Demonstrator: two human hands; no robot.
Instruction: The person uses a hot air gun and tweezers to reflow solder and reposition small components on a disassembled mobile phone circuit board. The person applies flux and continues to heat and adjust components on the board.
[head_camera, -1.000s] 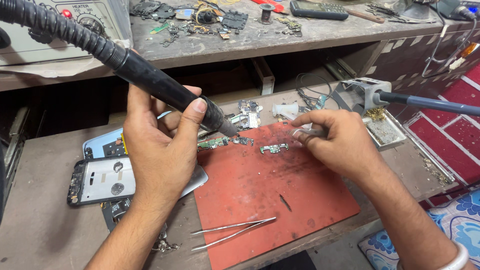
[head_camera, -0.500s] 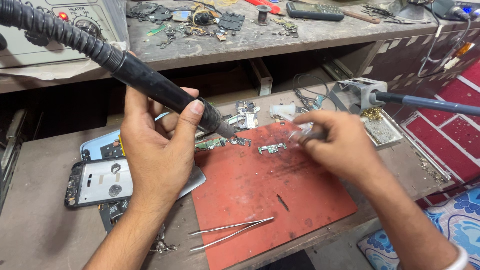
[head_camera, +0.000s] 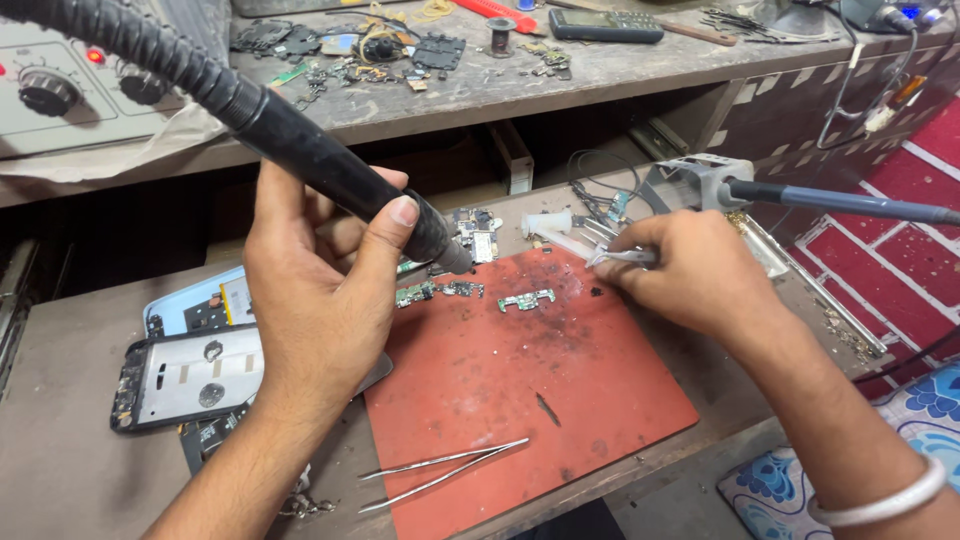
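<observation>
Your left hand (head_camera: 320, 290) grips the hot-air wand (head_camera: 330, 170), nozzle aimed down-right; your right hand (head_camera: 690, 275) pinches tweezers (head_camera: 620, 257), tips hidden.

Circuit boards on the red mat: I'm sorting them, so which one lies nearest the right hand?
The small green board lying alone toward the mat's middle top. The other two boards sit together further left, under the black hot-air nozzle held by the left hand.

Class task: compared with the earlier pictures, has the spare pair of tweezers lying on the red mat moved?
No. The tweezers lie at the near left corner of the red mat, tips pointing right, just as before.
</observation>
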